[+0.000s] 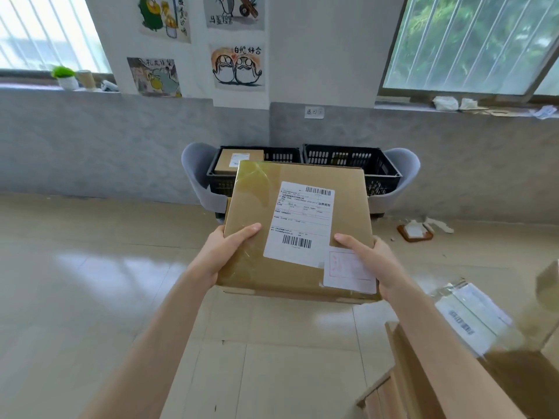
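the cardboard box (251, 207) is in the air at the centre. the left hand (223, 252) grips its edge at 8 o'clock and the right hand (375, 261) at 4 o'clock, with the thumbs on top. black crates (351, 158) stand behind it at 12 o'clock.

Brown cardboard parcel (299, 228), taped, white shipping label on top, tilted, held mid-air.

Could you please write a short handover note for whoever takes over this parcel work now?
Left hand and right hand each grip a near corner of the flat brown cardboard parcel with white labels, held in the air before two black slatted plastic crates.
Done: a smaller brown cardboard box already lies in the left crate.
Left: probably set the held parcel into a crate; which one, I cannot tell.
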A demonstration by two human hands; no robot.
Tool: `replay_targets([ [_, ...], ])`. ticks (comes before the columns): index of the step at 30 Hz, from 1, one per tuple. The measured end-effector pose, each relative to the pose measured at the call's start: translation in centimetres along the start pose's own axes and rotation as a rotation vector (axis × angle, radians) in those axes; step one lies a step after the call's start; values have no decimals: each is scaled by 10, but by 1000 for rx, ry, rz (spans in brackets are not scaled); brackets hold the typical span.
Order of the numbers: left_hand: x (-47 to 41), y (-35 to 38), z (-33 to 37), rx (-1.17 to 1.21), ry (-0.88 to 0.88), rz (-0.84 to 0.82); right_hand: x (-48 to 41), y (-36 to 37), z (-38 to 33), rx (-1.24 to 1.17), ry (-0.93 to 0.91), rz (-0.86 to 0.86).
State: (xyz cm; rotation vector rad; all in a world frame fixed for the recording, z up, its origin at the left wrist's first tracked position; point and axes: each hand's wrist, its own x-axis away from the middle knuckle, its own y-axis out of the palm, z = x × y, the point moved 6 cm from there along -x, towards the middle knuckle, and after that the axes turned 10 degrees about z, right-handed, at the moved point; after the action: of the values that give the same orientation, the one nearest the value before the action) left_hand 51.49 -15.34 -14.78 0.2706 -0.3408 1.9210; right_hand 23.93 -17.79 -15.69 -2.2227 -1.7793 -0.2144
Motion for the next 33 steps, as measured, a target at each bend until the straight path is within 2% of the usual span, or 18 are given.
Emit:
replay_targets([
  [13,-136,65,52,-20,-15,23,-153,21,-46,11,15,-12],
  [21,-244,109,73,-18,-14,-27,-250,41,-64,17,27,38],
  [33,-410,185,148,8,0,-132,-410,69,-120,48,23,152],
])
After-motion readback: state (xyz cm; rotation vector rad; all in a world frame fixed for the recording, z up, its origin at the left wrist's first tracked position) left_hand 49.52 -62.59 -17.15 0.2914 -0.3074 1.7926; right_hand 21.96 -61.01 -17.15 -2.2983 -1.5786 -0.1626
